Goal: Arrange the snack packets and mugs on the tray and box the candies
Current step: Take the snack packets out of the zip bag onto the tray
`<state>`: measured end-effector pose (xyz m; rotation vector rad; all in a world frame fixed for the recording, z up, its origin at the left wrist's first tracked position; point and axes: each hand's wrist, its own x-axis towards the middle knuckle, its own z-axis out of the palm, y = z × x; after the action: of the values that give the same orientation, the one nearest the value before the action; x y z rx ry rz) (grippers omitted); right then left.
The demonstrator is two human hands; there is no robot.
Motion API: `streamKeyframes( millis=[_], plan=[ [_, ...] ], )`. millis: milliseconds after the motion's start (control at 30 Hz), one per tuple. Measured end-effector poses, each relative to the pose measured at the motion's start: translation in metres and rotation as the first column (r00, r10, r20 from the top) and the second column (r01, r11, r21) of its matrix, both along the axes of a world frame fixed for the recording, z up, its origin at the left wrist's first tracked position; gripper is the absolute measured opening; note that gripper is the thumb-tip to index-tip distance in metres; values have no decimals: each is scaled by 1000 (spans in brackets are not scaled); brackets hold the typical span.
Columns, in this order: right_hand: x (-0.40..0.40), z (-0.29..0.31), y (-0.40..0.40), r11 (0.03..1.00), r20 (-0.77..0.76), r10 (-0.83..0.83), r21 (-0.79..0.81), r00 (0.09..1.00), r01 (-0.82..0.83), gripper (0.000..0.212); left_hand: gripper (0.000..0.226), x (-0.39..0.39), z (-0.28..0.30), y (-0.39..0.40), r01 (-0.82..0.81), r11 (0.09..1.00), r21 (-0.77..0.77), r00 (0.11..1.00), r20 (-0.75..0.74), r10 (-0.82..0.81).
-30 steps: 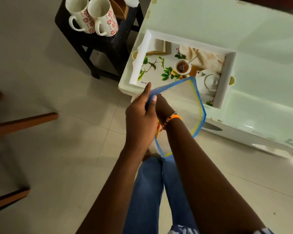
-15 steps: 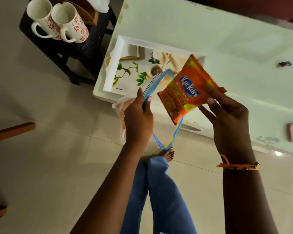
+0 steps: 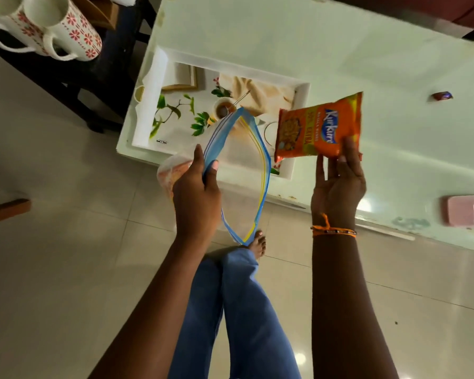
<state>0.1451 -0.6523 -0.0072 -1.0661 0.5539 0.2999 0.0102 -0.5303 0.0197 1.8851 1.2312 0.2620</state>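
Observation:
My left hand [image 3: 196, 192] pinches the blue rim of a clear zip bag [image 3: 263, 165], whose mouth hangs open in front of the table edge. My right hand [image 3: 338, 184] holds an orange Kurkure snack packet [image 3: 319, 127] by its lower edge, above the right end of the white printed tray [image 3: 151, 105]. The tray lies on the pale green table [image 3: 340, 50]. Two white mugs [image 3: 52, 26] with red flowers stand on a dark stool at the top left. A wrapped candy [image 3: 442, 96] lies on the table to the right. A pink box [image 3: 467, 214] sits near the right edge.
The dark stool [image 3: 74, 77] stands left of the table on a tiled floor. A wooden chair leg [image 3: 6, 212] reaches in from the left. My legs in blue jeans [image 3: 230, 310] and a bare foot [image 3: 257, 243] are below the bag.
My right hand came out of the zip bag with the orange packet and carried it right, over the tray's right end. My left hand kept hold of the bag.

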Motion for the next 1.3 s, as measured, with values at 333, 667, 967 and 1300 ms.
streamKeyframes(
  millis=[333,667,967,1300],
  plan=[
    [-29,-54,4,982,-341,170,-22,924,-189,49,45,-10,0,2,-32,999,-29,998,47,34],
    [-84,46,42,671,175,733,-339,657,-659,36,43,-62,9,23,-110,993,-43,990,82,113],
    [-131,-50,142,-563,-513,812,-561,-279,-607,47,43,-89,12,38,-127,986,-109,987,89,137],
    [-139,-52,154,-356,-400,908,-572,-128,-739,30,45,-84,14,33,-105,987,-119,990,85,115]
  ],
)
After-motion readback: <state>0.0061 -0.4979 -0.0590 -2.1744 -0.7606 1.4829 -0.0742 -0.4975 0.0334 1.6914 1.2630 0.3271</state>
